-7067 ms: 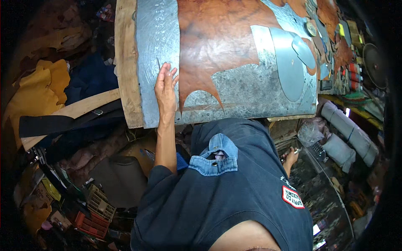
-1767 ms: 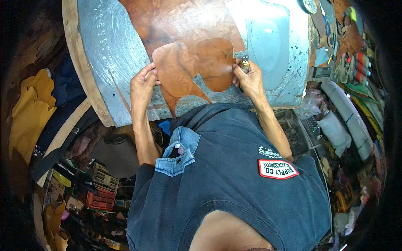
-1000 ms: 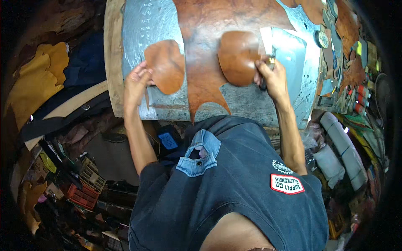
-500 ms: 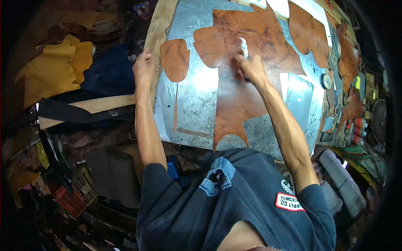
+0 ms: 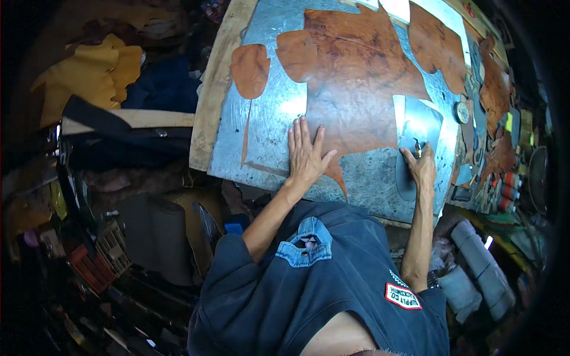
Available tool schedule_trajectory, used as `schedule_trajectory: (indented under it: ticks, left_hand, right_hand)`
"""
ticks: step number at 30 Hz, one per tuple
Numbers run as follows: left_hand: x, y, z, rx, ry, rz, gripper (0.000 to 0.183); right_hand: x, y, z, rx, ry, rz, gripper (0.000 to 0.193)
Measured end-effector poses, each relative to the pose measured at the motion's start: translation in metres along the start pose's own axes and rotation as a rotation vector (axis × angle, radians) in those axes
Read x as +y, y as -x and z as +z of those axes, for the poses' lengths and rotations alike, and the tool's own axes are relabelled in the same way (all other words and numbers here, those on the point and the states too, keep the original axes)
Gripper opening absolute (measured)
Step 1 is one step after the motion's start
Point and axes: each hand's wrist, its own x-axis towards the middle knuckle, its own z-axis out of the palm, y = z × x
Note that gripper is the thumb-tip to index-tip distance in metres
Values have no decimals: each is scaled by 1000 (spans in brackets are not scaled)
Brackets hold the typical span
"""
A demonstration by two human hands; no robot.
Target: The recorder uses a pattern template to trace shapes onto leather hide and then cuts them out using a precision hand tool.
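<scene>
The hide [image 5: 362, 77], smooth brown leather streaked with darker marks, is spread over the scratched, black-spotted metal top of the bench [image 5: 267, 148], its lower side cut into curves and a thin point. Its left edge is covered by the left hand [image 5: 309, 160], laid palm down with the fingers spread. A small tool [image 5: 418, 148] with a shiny metal end is pinched between the fingers of the right hand [image 5: 423, 169], over a smooth grey template [image 5: 423, 121] with a rounded outline; whether the template is touched cannot be told. Two rounded leather pieces, the outer one [image 5: 250, 71] and the inner one [image 5: 297, 56], are set to the left, the inner one meeting the hide's edge. Worn metal is exposed below them and along the front edge, crossed by a narrow leather strip [image 5: 246, 136]. The left side is bordered by a wooden plank [image 5: 208, 115]. On the right, room is limited by a round tin [image 5: 461, 113], a second hide [image 5: 436, 44] and heaped scraps [image 5: 497, 154].
</scene>
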Motion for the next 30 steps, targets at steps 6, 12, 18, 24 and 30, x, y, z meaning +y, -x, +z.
schedule_trajectory:
  ticks: [6, 12, 18, 24, 30]
  left_hand:
    - [8, 1, 2, 65, 104, -59, 63]
    - [13, 12, 5, 9, 120, -56, 58]
    - [23, 18, 8, -33, 17, -46, 58]
    - [34, -3, 23, -50, -103, -66, 68]
    - [23, -63, 36, -87, -140, -28, 77]
  right_hand:
    - [-3, 2, 10, 16, -17, -78, 91]
    - [5, 4, 11, 56, -62, -179, 92]
    - [14, -3, 15, 55, -74, -215, 92]
    - [13, 4, 9, 7, -23, -231, 86]
    - [24, 40, 16, -3, -35, -361, 77]
